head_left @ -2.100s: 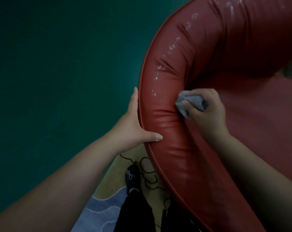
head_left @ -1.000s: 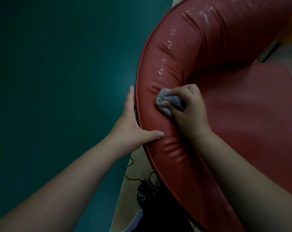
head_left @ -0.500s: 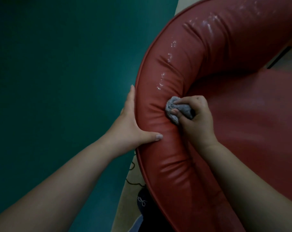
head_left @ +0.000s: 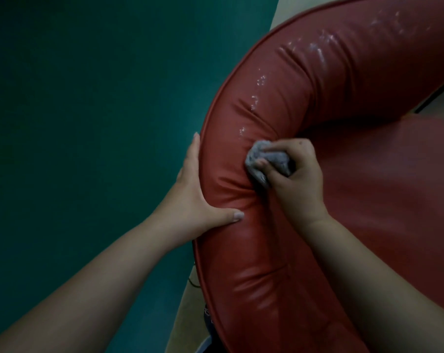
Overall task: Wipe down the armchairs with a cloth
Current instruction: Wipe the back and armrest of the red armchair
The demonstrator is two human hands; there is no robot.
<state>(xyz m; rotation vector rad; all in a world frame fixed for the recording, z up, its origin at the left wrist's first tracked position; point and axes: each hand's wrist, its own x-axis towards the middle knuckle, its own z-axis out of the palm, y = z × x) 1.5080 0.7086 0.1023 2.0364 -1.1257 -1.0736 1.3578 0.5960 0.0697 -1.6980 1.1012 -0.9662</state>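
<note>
A red leather armchair (head_left: 305, 80) with a thick curved padded back fills the right side, its seat cushion (head_left: 394, 189) lower right. Wet shiny streaks run along the top of the back. My right hand (head_left: 294, 179) grips a bunched grey cloth (head_left: 261, 161) and presses it on the inner side of the padded back. My left hand (head_left: 193, 200) rests on the chair's outer edge, fingers straight along the back side and thumb lying over the top padding.
A dark green wall (head_left: 88, 123) stands close behind the chair on the left. A strip of pale floor (head_left: 182, 309) shows between wall and chair, with a dark shoe tip (head_left: 207, 314) low down beside the chair.
My right hand with the cloth has rubbed back and forth across the padded back, ending slightly higher on the padding. My left hand has kept its place on the edge.
</note>
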